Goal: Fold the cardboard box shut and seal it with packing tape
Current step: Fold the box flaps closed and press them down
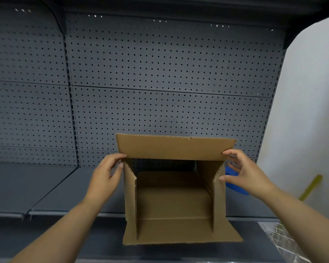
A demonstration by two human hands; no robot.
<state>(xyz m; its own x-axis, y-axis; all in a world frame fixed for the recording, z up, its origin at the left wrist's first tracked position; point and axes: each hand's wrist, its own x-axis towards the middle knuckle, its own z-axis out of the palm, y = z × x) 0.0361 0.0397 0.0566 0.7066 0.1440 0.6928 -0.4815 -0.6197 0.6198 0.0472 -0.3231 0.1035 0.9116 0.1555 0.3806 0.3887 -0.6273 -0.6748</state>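
The box (174, 194) sits on a dark grey shelf (51, 188), right in front of the person; its open side faces the camera, and you can see the brown inside; the top flap (176, 147) sticks up and out, the bottom flap (179, 232) hangs down past the shelf edge, and the two side flaps stand open at the left and right. The left hand (107, 175) is at the left corner of the top flap; its fingers touch the flap's edge, pinching it there. The right hand (243, 171) is at the right corner; its fingertips touch the flap, and the other fingers are spread apart near the right side flap. Just behind the right hand lies a blue thing (235, 182), partly hidden; I cannot tell what it is. Behind the box is a grey wall full of small holes (160, 73); off to the right is a white wall (311, 92) and a blurry yellow stick (311, 186).
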